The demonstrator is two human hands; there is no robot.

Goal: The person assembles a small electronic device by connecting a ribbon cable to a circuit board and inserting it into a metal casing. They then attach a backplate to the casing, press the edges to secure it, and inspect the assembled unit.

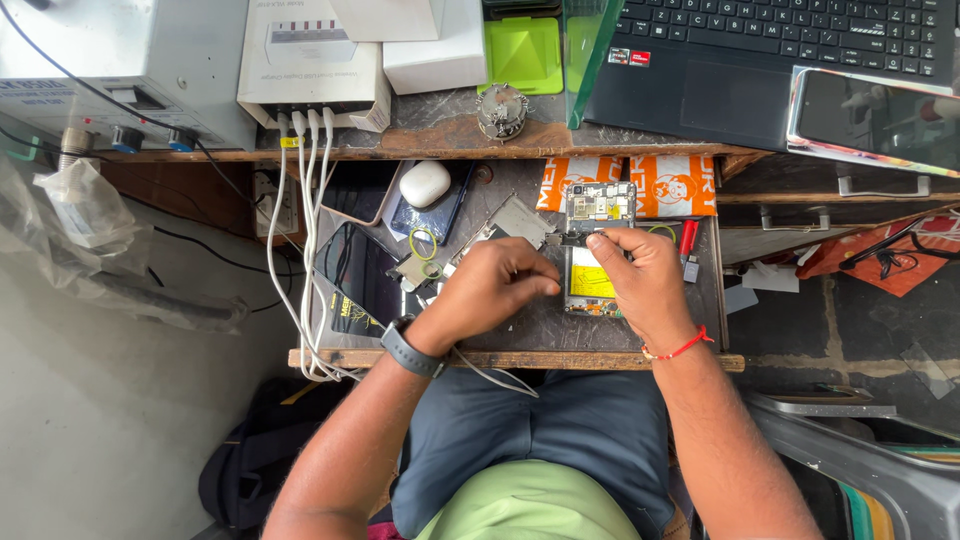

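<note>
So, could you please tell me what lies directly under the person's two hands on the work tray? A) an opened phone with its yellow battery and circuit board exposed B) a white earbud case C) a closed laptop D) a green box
A: the opened phone lies face down under the right hand and beside the left hand, its yellow battery and circuit board showing; the white earbud case sits further back.

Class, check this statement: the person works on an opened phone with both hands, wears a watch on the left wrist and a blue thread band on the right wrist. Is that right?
Not quite. The head view shows the thread band on the right wrist is red, not blue. The rest holds: both the left hand and right hand are at the opened phone, and a dark watch sits on the left wrist.
</note>
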